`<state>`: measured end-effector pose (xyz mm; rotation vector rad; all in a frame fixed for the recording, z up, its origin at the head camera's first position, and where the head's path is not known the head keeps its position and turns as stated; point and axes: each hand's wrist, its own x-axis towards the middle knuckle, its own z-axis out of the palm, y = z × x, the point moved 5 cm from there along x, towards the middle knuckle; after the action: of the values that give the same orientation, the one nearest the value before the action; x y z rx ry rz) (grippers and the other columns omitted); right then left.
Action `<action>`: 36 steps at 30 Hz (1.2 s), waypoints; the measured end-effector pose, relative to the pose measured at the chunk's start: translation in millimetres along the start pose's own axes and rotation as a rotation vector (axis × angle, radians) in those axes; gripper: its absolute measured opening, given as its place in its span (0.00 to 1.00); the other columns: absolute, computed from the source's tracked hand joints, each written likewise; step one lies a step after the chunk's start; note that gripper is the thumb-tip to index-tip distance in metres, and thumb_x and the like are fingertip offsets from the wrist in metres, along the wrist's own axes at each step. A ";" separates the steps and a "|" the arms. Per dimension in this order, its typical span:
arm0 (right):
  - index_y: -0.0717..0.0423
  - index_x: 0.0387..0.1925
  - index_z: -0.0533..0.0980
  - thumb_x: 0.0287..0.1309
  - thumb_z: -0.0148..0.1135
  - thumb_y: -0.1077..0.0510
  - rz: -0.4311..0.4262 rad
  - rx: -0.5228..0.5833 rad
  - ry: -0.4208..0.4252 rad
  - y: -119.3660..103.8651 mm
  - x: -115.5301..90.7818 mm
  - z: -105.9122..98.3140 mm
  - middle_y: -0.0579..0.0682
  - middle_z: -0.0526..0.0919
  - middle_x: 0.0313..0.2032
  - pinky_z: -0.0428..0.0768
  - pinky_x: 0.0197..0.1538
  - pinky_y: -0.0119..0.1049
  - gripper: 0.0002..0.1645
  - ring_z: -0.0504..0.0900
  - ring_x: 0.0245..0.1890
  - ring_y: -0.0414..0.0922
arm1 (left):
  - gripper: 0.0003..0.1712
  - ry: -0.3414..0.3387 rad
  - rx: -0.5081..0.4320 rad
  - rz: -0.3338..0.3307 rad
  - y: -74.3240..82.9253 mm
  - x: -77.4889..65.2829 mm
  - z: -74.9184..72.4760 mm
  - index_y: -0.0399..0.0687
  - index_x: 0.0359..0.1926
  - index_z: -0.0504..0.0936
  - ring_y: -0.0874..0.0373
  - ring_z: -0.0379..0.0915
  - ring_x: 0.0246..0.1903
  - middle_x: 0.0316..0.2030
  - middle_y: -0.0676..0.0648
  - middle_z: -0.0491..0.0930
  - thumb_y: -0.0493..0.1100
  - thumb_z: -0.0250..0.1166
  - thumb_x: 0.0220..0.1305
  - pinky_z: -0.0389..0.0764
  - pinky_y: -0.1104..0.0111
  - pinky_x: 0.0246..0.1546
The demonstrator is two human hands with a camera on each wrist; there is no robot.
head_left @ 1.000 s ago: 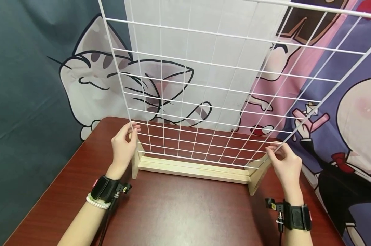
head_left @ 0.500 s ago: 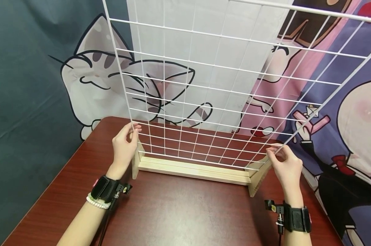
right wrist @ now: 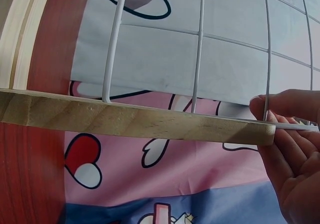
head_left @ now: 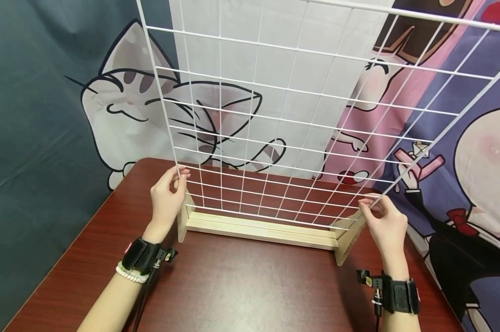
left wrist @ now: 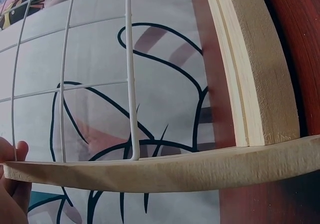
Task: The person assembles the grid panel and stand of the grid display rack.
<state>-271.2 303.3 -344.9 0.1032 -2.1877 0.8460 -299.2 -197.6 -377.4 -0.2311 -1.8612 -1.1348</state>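
White wire grid (head_left: pixel 289 88) stands before you over the desk (head_left: pixel 250 286), its lower part between the two side pieces of a pale wooden stand (head_left: pixel 262 229), its upper end running out of the head view. Your left hand (head_left: pixel 168 193) has a narrow grip, pinching the grid's left edge beside the left side piece (head_left: pixel 182 223). Your right hand (head_left: pixel 384 221) likewise pinches the right edge, near the tip of the right side piece (head_left: pixel 347 237). From your right wrist, the thumb (right wrist: pixel 287 101) lies by a cross wire, the end of the wood just beside your fingers; from your left wrist, only part of that hand shows. Both wrist views show a gap between the grid's bottom wire (left wrist: pixel 131 79) and the grooved base bar (left wrist: pixel 275 74); you cannot tell whether the bottom corners touch the side pieces. You wear a black strap on each wrist, with a beaded bracelet (head_left: pixel 131 273) on the left. Behind the desk hangs a cloth (head_left: pixel 26 138) printed with cartoon figures, including a striped cat (head_left: pixel 119 133).
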 end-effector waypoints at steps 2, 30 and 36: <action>0.60 0.39 0.82 0.52 0.69 0.65 -0.004 0.001 0.001 0.0 -0.3 0.2 0.54 0.88 0.29 0.63 0.36 0.14 0.10 0.71 0.29 0.08 | 0.10 0.005 -0.004 0.008 0.7 0.3 -0.1 0.37 0.45 0.83 0.56 0.84 0.38 0.36 0.41 0.87 0.31 0.62 0.63 0.70 0.86 0.47; 0.60 0.43 0.80 0.50 0.68 0.67 -0.047 -0.066 0.028 -2.4 -3.7 1.7 0.61 0.87 0.31 0.57 0.32 0.14 0.15 0.65 0.31 0.03 | 0.12 -0.003 -0.004 0.023 1.4 -1.6 2.6 0.38 0.46 0.82 0.52 0.83 0.38 0.37 0.40 0.86 0.29 0.61 0.61 0.70 0.86 0.48; 0.62 0.44 0.79 0.50 0.68 0.67 -0.069 -0.102 0.033 -2.6 -4.9 3.5 0.59 0.87 0.31 0.60 0.28 0.22 0.17 0.62 0.31 0.02 | 0.12 -0.002 0.010 0.026 -0.1 -3.5 1.8 0.35 0.46 0.81 0.54 0.84 0.39 0.37 0.39 0.86 0.29 0.61 0.61 0.70 0.86 0.48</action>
<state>-269.2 298.3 -348.6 0.1130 -2.1793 0.6921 -298.4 -195.3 -380.5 -0.2505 -1.8596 -1.1075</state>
